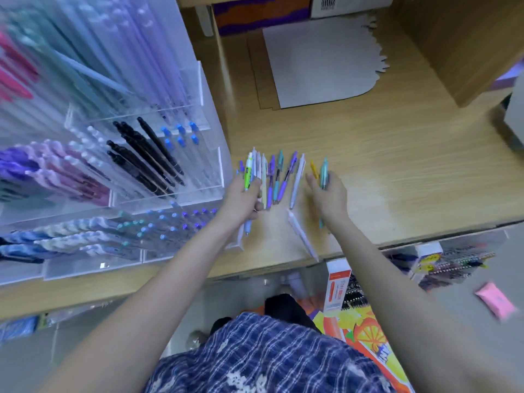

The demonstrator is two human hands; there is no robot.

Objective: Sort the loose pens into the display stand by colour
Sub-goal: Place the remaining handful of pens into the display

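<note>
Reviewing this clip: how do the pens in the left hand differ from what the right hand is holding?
The left hand grips a bundle of several pens, a green-and-white one in front; the right hand holds only a teal pen, a yellow pen beside its fingers. The bundle sits near the display stand; the teal pen is farther from it. Both point away from the person, over the wooden counter.

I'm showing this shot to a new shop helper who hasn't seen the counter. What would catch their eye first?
Probably the clear acrylic display stand filling the left side, its compartments packed with pens in purple, black, blue and pink. Next, the fan of loose pens on the wooden counter just right of it. The left hand holds a bundle of pens at the fan's left edge, and the right hand holds a teal pen at its right.
</note>
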